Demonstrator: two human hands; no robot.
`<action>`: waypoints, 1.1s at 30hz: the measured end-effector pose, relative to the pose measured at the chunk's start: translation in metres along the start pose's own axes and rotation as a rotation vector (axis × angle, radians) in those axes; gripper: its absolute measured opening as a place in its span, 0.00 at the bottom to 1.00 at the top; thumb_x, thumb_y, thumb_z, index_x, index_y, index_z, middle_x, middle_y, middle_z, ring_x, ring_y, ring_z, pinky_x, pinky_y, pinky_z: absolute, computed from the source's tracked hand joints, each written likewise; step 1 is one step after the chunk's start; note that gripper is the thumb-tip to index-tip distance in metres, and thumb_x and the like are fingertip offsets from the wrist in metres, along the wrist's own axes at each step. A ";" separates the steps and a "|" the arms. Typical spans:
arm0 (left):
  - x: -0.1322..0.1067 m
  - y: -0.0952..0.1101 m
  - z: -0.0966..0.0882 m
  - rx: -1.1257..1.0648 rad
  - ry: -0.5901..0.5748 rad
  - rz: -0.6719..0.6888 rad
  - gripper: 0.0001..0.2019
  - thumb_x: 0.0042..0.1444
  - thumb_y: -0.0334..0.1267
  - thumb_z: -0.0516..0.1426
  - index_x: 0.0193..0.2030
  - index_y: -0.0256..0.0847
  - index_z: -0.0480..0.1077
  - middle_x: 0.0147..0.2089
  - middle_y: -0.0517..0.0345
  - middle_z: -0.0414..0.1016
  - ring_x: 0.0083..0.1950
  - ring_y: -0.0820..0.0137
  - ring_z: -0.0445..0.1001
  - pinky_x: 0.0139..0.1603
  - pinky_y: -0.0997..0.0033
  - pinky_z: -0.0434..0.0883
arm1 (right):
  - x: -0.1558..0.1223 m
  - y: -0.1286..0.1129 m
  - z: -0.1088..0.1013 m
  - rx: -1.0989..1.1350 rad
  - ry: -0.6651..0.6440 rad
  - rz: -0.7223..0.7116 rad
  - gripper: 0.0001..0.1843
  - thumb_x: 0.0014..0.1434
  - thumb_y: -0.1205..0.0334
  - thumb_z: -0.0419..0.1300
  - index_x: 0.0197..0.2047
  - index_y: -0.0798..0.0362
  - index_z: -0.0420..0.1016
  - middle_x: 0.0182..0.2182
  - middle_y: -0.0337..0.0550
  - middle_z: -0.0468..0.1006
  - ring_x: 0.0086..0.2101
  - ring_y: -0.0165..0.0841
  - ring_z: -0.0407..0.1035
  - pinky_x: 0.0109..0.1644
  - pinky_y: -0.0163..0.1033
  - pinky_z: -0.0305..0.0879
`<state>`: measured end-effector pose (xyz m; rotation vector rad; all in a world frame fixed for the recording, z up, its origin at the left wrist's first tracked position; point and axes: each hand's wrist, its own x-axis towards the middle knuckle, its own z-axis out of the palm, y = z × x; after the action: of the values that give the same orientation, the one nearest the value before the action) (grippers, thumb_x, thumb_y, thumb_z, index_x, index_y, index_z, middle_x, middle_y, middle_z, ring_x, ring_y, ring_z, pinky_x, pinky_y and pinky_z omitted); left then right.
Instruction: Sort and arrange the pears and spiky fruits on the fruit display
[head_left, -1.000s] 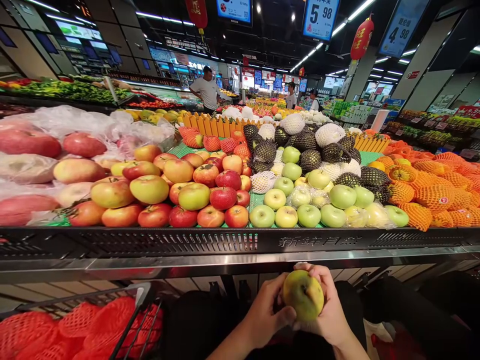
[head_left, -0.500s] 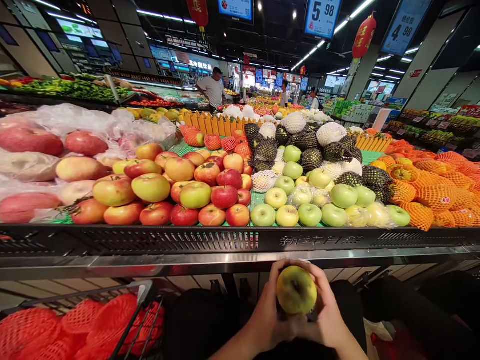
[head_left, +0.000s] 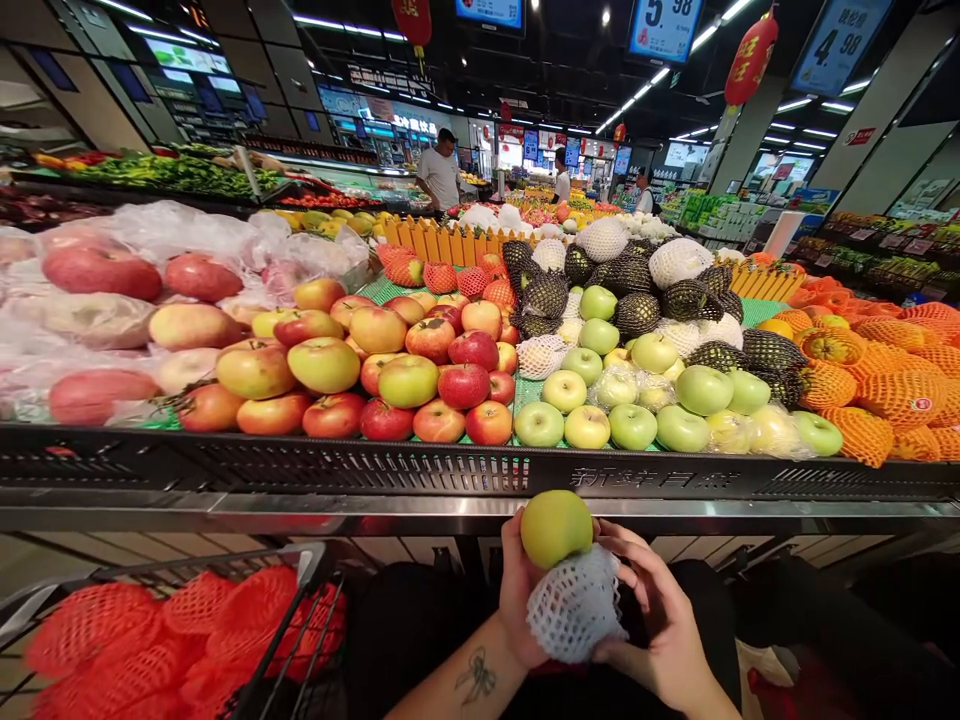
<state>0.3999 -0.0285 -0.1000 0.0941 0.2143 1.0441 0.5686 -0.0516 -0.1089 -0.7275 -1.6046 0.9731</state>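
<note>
A yellow-green apple [head_left: 556, 530] rests in my left hand [head_left: 516, 590], whose fingers curl around its left side. Just below the apple is a white foam fruit net [head_left: 574, 605], bunched up and touching the apple's underside. My right hand [head_left: 664, 625] pinches the net's right edge between thumb and fingers. Both hands are in front of the display's metal rail. Beyond it lie green apples [head_left: 634, 428] and red-yellow apples [head_left: 439, 421] in piles.
A dark slotted ledge [head_left: 420, 468] borders the fruit display. At lower left stands a wire cart [head_left: 309, 570] with red foam nets [head_left: 112, 640] in it. Dark-netted fruit [head_left: 637, 315] and orange-netted fruit [head_left: 892, 380] are further along. A person [head_left: 440, 172] stands at the back.
The apple has come up a little and to the left and has turned, so its dark stem end no longer faces me. The white net now shows below it, with my right hand on it.
</note>
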 end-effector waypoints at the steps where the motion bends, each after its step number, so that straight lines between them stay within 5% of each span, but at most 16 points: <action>1: 0.000 -0.001 0.001 -0.019 -0.010 0.000 0.33 0.45 0.65 0.67 0.43 0.34 0.77 0.42 0.51 0.79 0.45 0.57 0.78 0.58 0.58 0.73 | 0.000 -0.001 0.000 -0.077 0.015 -0.041 0.37 0.52 0.53 0.76 0.64 0.37 0.71 0.63 0.51 0.72 0.61 0.45 0.70 0.62 0.46 0.73; 5: 0.001 -0.006 0.004 0.006 -0.119 -0.009 0.34 0.47 0.69 0.65 0.39 0.34 0.73 0.39 0.51 0.73 0.43 0.64 0.74 0.51 0.66 0.74 | -0.001 -0.006 -0.003 -0.329 0.027 -0.172 0.28 0.56 0.59 0.74 0.59 0.40 0.75 0.56 0.51 0.77 0.55 0.44 0.75 0.59 0.46 0.75; 12: 0.000 -0.007 0.003 0.063 -0.236 -0.033 0.38 0.49 0.76 0.56 0.34 0.36 0.71 0.32 0.56 0.65 0.33 0.69 0.68 0.39 0.72 0.72 | 0.000 -0.010 -0.003 -0.335 -0.033 -0.184 0.21 0.56 0.67 0.70 0.52 0.43 0.77 0.50 0.48 0.80 0.47 0.42 0.78 0.51 0.43 0.78; 17: 0.003 -0.006 -0.003 0.137 -0.261 -0.053 0.40 0.46 0.78 0.54 0.35 0.35 0.71 0.33 0.52 0.67 0.34 0.67 0.70 0.34 0.71 0.70 | -0.002 -0.003 0.002 -0.376 0.010 -0.172 0.28 0.53 0.67 0.70 0.57 0.44 0.73 0.39 0.44 0.80 0.38 0.39 0.78 0.42 0.38 0.78; 20: 0.002 0.005 -0.011 0.318 -0.099 0.111 0.38 0.50 0.75 0.52 0.38 0.36 0.71 0.29 0.53 0.69 0.25 0.68 0.68 0.24 0.71 0.64 | -0.003 -0.001 0.002 -0.379 0.050 -0.128 0.22 0.55 0.72 0.62 0.52 0.45 0.74 0.28 0.36 0.76 0.25 0.31 0.72 0.29 0.31 0.71; 23: -0.002 0.030 -0.019 0.663 0.162 0.310 0.39 0.44 0.71 0.60 0.48 0.35 0.68 0.22 0.58 0.69 0.16 0.73 0.59 0.17 0.76 0.52 | 0.010 -0.010 -0.006 -0.406 0.156 -0.193 0.13 0.56 0.73 0.57 0.41 0.47 0.74 0.28 0.37 0.75 0.27 0.31 0.71 0.29 0.31 0.68; 26: -0.012 0.063 -0.019 0.854 0.318 0.438 0.46 0.40 0.73 0.61 0.53 0.32 0.64 0.23 0.53 0.73 0.15 0.73 0.60 0.18 0.78 0.50 | 0.050 -0.025 -0.026 -0.385 0.234 -0.295 0.03 0.58 0.67 0.61 0.36 0.50 0.73 0.35 0.42 0.73 0.33 0.34 0.71 0.35 0.36 0.70; 29: -0.029 0.088 -0.008 0.859 0.392 0.633 0.47 0.37 0.71 0.64 0.52 0.33 0.63 0.24 0.56 0.71 0.17 0.74 0.59 0.19 0.79 0.52 | 0.117 -0.039 -0.046 -0.440 0.175 -0.383 0.08 0.57 0.65 0.64 0.32 0.50 0.66 0.45 0.46 0.76 0.45 0.40 0.73 0.46 0.43 0.72; 31: -0.042 0.096 0.001 0.867 0.407 0.801 0.47 0.34 0.63 0.71 0.56 0.38 0.62 0.34 0.56 0.73 0.23 0.74 0.65 0.21 0.79 0.58 | 0.172 -0.044 -0.050 -0.464 0.130 -0.380 0.08 0.57 0.65 0.60 0.42 0.49 0.68 0.42 0.45 0.77 0.42 0.39 0.73 0.43 0.43 0.71; 33: -0.054 0.098 0.007 0.883 0.425 0.938 0.46 0.35 0.53 0.75 0.58 0.44 0.61 0.44 0.57 0.72 0.33 0.73 0.71 0.30 0.79 0.68 | 0.227 -0.045 -0.042 -0.589 0.017 -0.378 0.27 0.55 0.66 0.56 0.60 0.53 0.67 0.50 0.48 0.76 0.48 0.40 0.72 0.52 0.45 0.70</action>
<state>0.2925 -0.0263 -0.0685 0.8361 1.0862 1.8279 0.5556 0.1292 0.0415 -0.7750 -1.9447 0.2131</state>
